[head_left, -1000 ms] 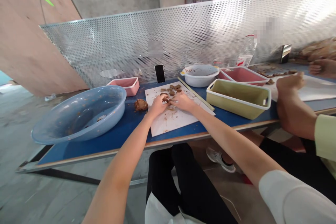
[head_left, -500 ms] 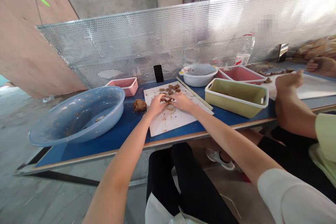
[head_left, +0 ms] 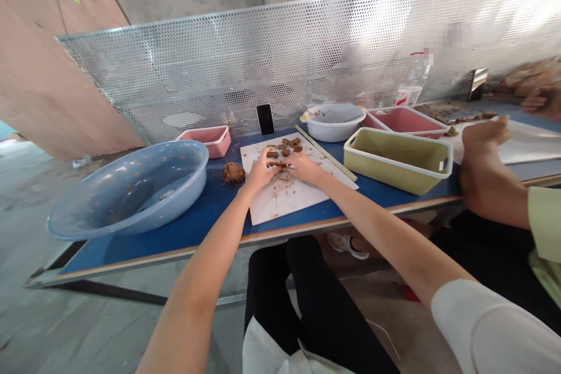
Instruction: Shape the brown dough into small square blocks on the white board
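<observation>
My left hand (head_left: 261, 172) and my right hand (head_left: 305, 167) meet over a white board (head_left: 280, 204) on the blue table. Their curled fingers pinch a small brown clay piece (head_left: 279, 165) from both sides, low over the board, and partly cover it. Several more brown pieces (head_left: 290, 142) are clustered just beyond my fingertips. Crumbs and brown smears mark the board's near half. To the left of the board, beside my left hand, sits a rough brown clay lump (head_left: 233, 173).
A big blue basin (head_left: 184, 210) stands left, with a pink basket (head_left: 219, 144) behind it. A phone (head_left: 265, 119) leans at the back. Rightward are a ruler-like strip (head_left: 326, 152), a white basin (head_left: 335, 128), a yellow-green basket (head_left: 390, 166) and a co-worker's arm (head_left: 491, 178).
My fingers have shifted slightly around the clay piece, and my left index finger is raised more. The co-worker's shoe has moved left under the table. The camera view has tilted a little.
</observation>
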The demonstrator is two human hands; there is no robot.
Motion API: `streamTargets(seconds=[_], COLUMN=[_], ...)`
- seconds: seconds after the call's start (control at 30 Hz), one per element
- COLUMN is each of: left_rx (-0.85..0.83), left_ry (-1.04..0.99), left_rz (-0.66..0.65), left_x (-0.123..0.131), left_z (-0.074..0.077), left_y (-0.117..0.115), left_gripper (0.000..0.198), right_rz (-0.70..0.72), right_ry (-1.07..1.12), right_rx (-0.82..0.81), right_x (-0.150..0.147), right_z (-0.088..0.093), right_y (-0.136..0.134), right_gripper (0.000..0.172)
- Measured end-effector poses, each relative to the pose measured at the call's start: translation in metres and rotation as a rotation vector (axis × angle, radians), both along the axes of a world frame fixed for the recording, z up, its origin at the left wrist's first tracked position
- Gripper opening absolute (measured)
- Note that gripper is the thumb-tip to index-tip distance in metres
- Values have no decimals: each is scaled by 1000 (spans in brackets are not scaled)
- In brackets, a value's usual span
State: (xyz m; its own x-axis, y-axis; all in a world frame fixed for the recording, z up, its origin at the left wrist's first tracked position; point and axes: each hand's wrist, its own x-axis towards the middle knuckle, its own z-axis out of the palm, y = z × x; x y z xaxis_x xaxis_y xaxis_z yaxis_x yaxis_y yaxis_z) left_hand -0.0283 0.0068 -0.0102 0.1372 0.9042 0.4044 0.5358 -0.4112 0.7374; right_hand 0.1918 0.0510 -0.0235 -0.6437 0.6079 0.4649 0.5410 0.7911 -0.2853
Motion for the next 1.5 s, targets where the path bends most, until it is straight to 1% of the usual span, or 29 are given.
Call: streamTargets(seconds=[0.1,0.2,0.3,0.4,0.43,0.53,0.6,0.77,0.83,0.9,1.1,1.33,1.5], left_rx=[-5,12,58,119,140,196,225,231,225,225,197,221,226], left_ry=[-3,15,17,-25,-38,-57,-54,-39,-35,-27,-12,-8,-22], left_rz=[6,38,112,180,195,225,229,221,225,221,210,210,224], left_x=[0,-1,-3,-4,-4,-6,-6,-6,-7,-7,-8,-8,-8], left_z=[0,-1,-2,-1,-1,0,-1,-5,-8,-10,-15,-11,-9], left_y=[0,2,4,5,5,4,4,6,8,9,11,9,7], left_gripper=[73,70,61,50,47,40,37,34,34,34,36,35,31], right_rz=[-3,-20,-53,-92,-106,-149,-174,-220,-246,-273,-339,-303,-345], right_ry=[-5,-5,-4,-1,1,7,3,-13,-15,-16,-12,7,104], right_rx=[-6,-12,-18,-29,-34,-58,-78,-121,-140,-157,-174,-141,-85], right_x=[0,0,-1,-3,-4,-7,-9,-13,-15,-16,-14,-13,-7], right_z=[0,0,0,-1,-1,-1,-1,0,0,-1,-4,-3,4], right_y=[0,-1,-3,-4,-4,-4,-5,-6,-5,-5,-2,-6,-5], right_gripper=[25,24,21,20,22,36,40,17,15,17,33,30,33])
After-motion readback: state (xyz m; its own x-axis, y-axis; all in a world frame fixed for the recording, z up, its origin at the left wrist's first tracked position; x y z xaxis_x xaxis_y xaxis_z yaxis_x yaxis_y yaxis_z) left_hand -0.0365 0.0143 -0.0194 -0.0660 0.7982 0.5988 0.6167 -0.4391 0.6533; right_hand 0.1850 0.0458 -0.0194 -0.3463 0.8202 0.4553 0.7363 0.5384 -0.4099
